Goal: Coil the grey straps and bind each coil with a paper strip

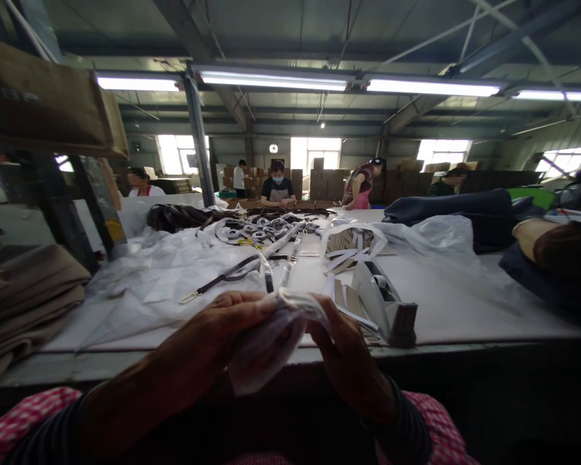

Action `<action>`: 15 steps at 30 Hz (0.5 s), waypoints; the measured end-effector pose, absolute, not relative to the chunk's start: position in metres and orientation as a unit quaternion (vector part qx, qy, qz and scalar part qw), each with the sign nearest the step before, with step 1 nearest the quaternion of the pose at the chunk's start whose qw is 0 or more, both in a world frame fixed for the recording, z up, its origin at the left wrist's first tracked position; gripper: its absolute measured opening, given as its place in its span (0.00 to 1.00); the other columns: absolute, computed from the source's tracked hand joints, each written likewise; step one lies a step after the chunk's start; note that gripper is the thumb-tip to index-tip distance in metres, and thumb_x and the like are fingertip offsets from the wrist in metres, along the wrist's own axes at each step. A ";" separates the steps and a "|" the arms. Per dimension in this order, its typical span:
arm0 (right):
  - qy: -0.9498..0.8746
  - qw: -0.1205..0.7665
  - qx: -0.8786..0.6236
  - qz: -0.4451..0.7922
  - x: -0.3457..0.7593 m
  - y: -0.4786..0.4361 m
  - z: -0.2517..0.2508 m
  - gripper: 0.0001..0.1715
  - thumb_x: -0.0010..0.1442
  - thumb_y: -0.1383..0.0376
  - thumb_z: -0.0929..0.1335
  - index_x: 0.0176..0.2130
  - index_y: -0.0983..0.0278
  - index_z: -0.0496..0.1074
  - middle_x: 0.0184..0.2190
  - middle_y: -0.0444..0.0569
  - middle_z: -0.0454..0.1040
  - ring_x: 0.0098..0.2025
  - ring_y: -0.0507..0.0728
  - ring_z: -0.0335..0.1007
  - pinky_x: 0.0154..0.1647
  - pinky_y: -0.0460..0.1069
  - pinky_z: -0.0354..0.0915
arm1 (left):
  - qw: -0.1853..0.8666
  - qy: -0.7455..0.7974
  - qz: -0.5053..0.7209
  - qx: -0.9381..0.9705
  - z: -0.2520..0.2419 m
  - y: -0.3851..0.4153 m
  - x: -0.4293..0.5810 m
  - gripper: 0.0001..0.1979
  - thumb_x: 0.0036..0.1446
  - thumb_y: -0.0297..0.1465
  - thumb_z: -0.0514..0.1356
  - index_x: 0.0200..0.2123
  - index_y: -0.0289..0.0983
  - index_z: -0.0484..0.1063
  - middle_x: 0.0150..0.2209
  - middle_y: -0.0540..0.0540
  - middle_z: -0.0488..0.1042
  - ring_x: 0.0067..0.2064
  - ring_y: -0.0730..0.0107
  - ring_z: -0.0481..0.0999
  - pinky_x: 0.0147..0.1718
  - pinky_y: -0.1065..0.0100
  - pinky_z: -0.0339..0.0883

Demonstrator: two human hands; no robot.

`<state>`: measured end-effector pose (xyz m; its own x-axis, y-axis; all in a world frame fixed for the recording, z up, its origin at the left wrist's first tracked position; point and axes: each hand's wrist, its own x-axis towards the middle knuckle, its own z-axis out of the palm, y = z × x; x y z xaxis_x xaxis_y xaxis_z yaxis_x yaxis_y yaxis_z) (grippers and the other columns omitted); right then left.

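Under strip lights [271, 81], a long workshop hall runs back to cartons [324, 182] stacked by the far windows, with a co-worker in a dark top [277, 188] seated at the end of the table and another in a pink apron [362, 186] standing beside it. The white table [445, 303] stretches ahead, with folded brown cloth [24, 303] to the left and dark padded bags [445, 213] to the right. A wide plastic sheet [150, 284] covers its left side. On it lie coiled straps [256, 229] and a long dark strap [217, 281] ending in a brass clip [188, 298]. Nearer the right, a clear bag of pale strips [351, 248] sits beyond a grey dispenser [382, 303], which stands just beside the right hand. The work in hand is at the table's near edge: the left hand [237, 316] and right hand [343, 355] are close together, both curled and gripping a crumpled clear plastic bag [266, 342] from either side. Its upper edge is gathered between them and its lower part hangs below. Whether anything is inside the bag cannot be told, because the film and fingers hide it.
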<state>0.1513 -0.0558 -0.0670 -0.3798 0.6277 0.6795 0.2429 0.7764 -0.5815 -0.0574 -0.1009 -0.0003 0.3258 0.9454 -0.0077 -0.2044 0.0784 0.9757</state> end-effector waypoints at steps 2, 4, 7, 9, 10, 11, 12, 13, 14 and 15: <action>-0.777 0.489 -0.267 0.293 0.138 -0.045 -0.063 0.21 0.76 0.54 0.58 0.43 0.62 0.72 0.27 0.43 0.72 0.28 0.53 0.66 0.34 0.49 0.64 | 0.612 0.339 0.517 0.494 0.012 -0.095 -0.051 0.13 0.61 0.37 0.66 0.32 0.31 0.79 0.24 0.46 0.74 0.22 0.75 0.68 0.21 0.75 0.63; -0.766 0.447 -0.221 0.406 0.128 -0.029 -0.057 0.28 0.75 0.50 0.57 0.35 0.64 0.73 0.23 0.43 0.70 0.25 0.52 0.66 0.34 0.49 0.65 | 0.607 0.318 0.562 0.462 0.023 -0.084 -0.047 0.13 0.64 0.33 0.63 0.29 0.32 0.77 0.21 0.48 0.73 0.18 0.76 0.67 0.18 0.76 0.65; -0.715 0.389 -0.123 0.568 0.116 -0.008 -0.050 0.30 0.72 0.47 0.61 0.35 0.68 0.76 0.27 0.50 0.77 0.31 0.57 0.76 0.37 0.52 0.70 | 0.625 0.307 0.603 0.390 0.031 -0.066 -0.044 0.11 0.66 0.29 0.60 0.30 0.32 0.75 0.21 0.49 0.73 0.17 0.77 0.68 0.16 0.77 0.67; -0.662 0.391 -0.109 0.630 0.111 -0.001 -0.051 0.27 0.69 0.47 0.65 0.40 0.68 0.76 0.30 0.52 0.78 0.29 0.57 0.76 0.30 0.50 0.70 | 0.628 0.299 0.631 0.344 0.029 -0.056 -0.043 0.08 0.66 0.27 0.60 0.32 0.32 0.74 0.23 0.49 0.75 0.18 0.78 0.70 0.17 0.79 0.68; -0.641 0.403 -0.122 0.642 0.108 -0.001 -0.053 0.25 0.68 0.48 0.66 0.41 0.68 0.75 0.29 0.50 0.77 0.26 0.55 0.72 0.26 0.47 0.66 | 0.629 0.293 0.642 0.327 0.027 -0.052 -0.043 0.07 0.66 0.27 0.60 0.33 0.32 0.74 0.24 0.49 0.76 0.18 0.78 0.71 0.17 0.80 0.69; -0.625 0.418 -0.139 0.645 0.106 -0.002 -0.056 0.22 0.68 0.50 0.67 0.40 0.67 0.74 0.27 0.47 0.74 0.23 0.51 0.67 0.22 0.45 0.60 | 0.632 0.286 0.648 0.315 0.023 -0.048 -0.043 0.07 0.65 0.27 0.60 0.33 0.32 0.74 0.24 0.49 0.76 0.19 0.78 0.71 0.17 0.80 0.69; -0.608 0.437 -0.153 0.645 0.103 -0.004 -0.059 0.19 0.68 0.52 0.67 0.39 0.66 0.73 0.25 0.44 0.71 0.21 0.49 0.61 0.19 0.43 0.53 | 0.635 0.279 0.651 0.308 0.019 -0.045 -0.044 0.07 0.65 0.27 0.60 0.33 0.32 0.74 0.23 0.49 0.75 0.18 0.78 0.71 0.17 0.80 0.69; -0.591 0.458 -0.161 0.644 0.101 -0.007 -0.062 0.16 0.68 0.55 0.67 0.37 0.65 0.71 0.24 0.41 0.67 0.20 0.47 0.55 0.19 0.43 0.48 | 0.640 0.273 0.649 0.306 0.015 -0.042 -0.044 0.08 0.65 0.28 0.60 0.32 0.32 0.75 0.22 0.49 0.75 0.17 0.78 0.70 0.17 0.79 0.68; -0.575 0.480 -0.162 0.642 0.099 -0.010 -0.066 0.13 0.68 0.58 0.67 0.35 0.64 0.69 0.24 0.40 0.63 0.21 0.47 0.51 0.19 0.43 0.45 | 0.644 0.267 0.648 0.307 0.010 -0.040 -0.044 0.10 0.65 0.28 0.60 0.30 0.32 0.75 0.21 0.49 0.74 0.16 0.79 0.68 0.16 0.79 0.67; -0.563 0.501 -0.159 0.638 0.098 -0.013 -0.070 0.12 0.67 0.60 0.66 0.33 0.64 0.68 0.24 0.39 0.60 0.21 0.47 0.49 0.19 0.43 0.45 | 0.647 0.261 0.646 0.311 0.004 -0.038 -0.045 0.11 0.65 0.29 0.60 0.29 0.32 0.75 0.20 0.49 0.74 0.15 0.79 0.67 0.16 0.78 0.67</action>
